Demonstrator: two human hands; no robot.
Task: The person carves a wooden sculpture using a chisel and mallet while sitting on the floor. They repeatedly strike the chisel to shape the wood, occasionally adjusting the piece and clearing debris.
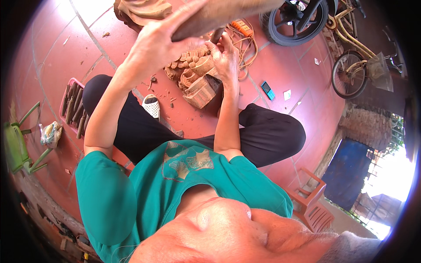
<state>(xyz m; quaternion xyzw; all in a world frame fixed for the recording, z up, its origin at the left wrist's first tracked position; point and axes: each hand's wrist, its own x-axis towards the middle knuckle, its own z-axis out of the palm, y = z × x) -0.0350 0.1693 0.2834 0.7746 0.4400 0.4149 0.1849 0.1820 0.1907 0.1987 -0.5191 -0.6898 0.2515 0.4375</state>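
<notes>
My left hand (151, 48) is wrapped round the near end of a thick, smooth brown wooden mallet (228, 15), which runs off the top edge. Just below it, my right hand (226, 59) closes round the dark handle of a chisel (217, 35); its blade is hidden. Both hands are over a carved wooden block (199, 94) with rounded, knobbly relief, standing on the floor between my legs. Part of the block is covered by my right hand and forearm. Behind my left hand lies another carved wooden piece (144, 8).
A pink tray (72, 81) of several chisels is beside my left knee, near a green stool (17, 147). Wood chips litter the tiled floor. An orange power strip (242, 28) with its cord, a blue phone (268, 90), a motorbike wheel (294, 22) and a red plastic chair (311, 199) are on the right.
</notes>
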